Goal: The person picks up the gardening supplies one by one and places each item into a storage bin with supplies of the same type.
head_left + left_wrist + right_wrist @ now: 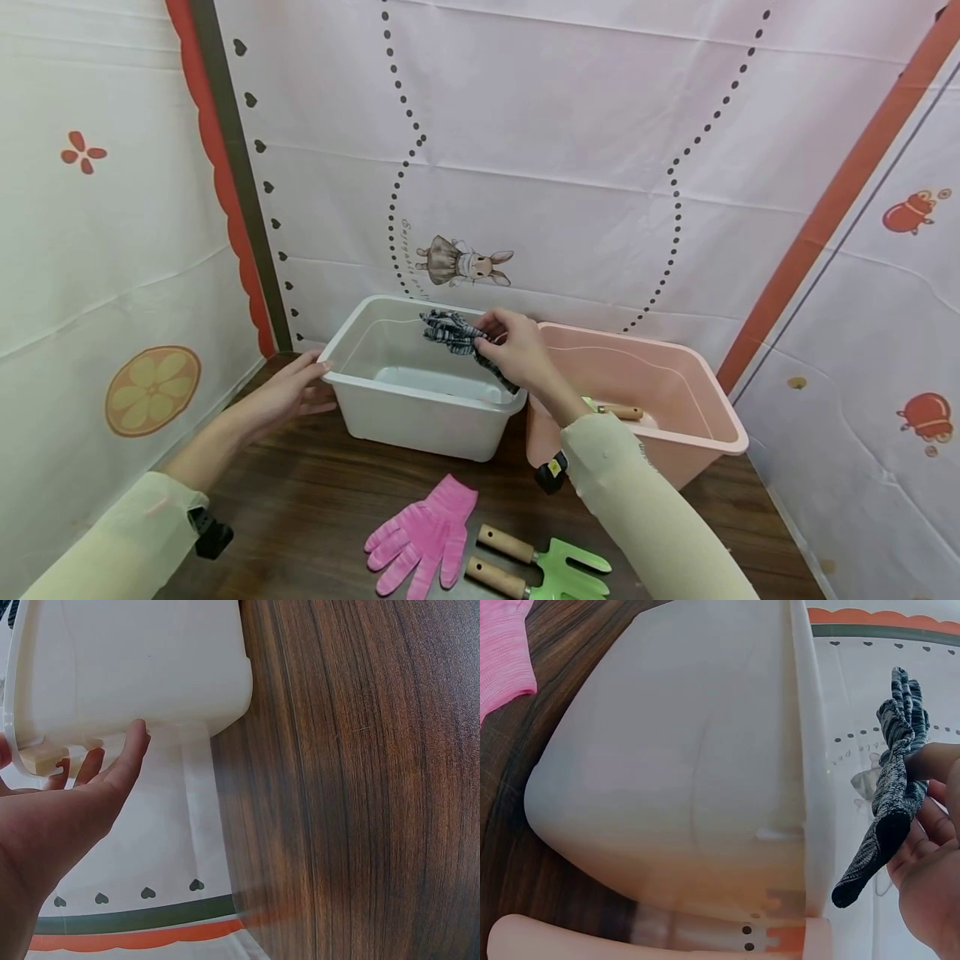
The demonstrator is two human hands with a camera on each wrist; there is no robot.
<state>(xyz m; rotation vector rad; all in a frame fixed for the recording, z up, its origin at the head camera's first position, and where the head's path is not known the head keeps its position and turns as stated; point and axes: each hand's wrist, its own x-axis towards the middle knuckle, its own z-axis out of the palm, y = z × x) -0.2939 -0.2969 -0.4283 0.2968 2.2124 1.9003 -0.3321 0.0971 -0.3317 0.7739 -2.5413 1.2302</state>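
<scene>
My right hand (513,346) pinches a black-and-white knitted glove (452,331) between thumb and fingers. The glove hangs over the white plastic bin (427,421), its dark cuff (889,832) drooping down in the right wrist view. At the bin's left end, my left hand (288,390) holds the rim, thumb on top and fingers along the outer wall. In the left wrist view, those fingers (127,761) lie spread beside the bin wall. A pink glove (427,537) lies flat on the table in front of the bin.
Right of the white bin stands a pink bin (697,392) with a wooden-handled tool (622,412) inside. Two green garden tools with wooden handles, one a hand fork (573,567), lie on the dark wooden table (300,500). A printed cloth (555,167) hangs behind.
</scene>
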